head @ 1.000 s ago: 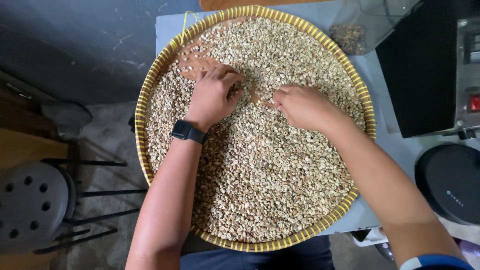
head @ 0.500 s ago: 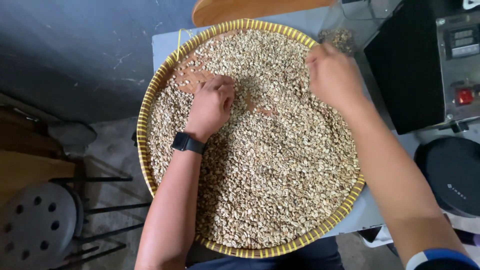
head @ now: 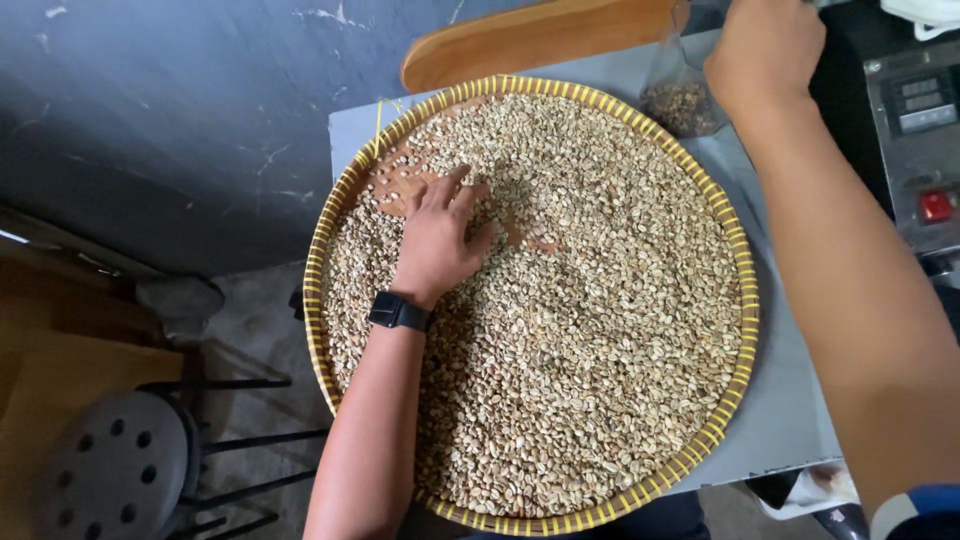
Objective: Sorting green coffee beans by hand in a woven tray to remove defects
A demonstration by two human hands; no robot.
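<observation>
Your left hand point(head: 437, 240) lies flat on the pale, greenish-tan unroasted beans point(head: 570, 330) that fill the wide, round woven tray with the yellow-banded bamboo rim point(head: 318, 262), fingers spread loosely and pointing toward the tray's far edge, holding nothing. A black watch with a dark square face point(head: 398, 311) sits on that wrist. Just beyond your fingertips the beans thin out and a bare patch of the reddish-brown woven tray bottom point(head: 400, 185) shows through. Your right hand point(head: 765, 45) is raised off the tray, up at its far right edge, over a small clear plastic container holding darker beans point(head: 683, 100); from this angle you see only the back of that hand, curled, and you cannot tell whether its fingers pinch anything. The tray rests on a grey tabletop point(head: 790, 400) and overhangs its near edge. A curved light-brown wooden board point(head: 540, 35) lies just behind the tray. To the right stands a grey machine with a red switch and a small display point(head: 925, 150). At lower left, near the dark wall, sits a round grey perforated stool point(head: 110, 465).
</observation>
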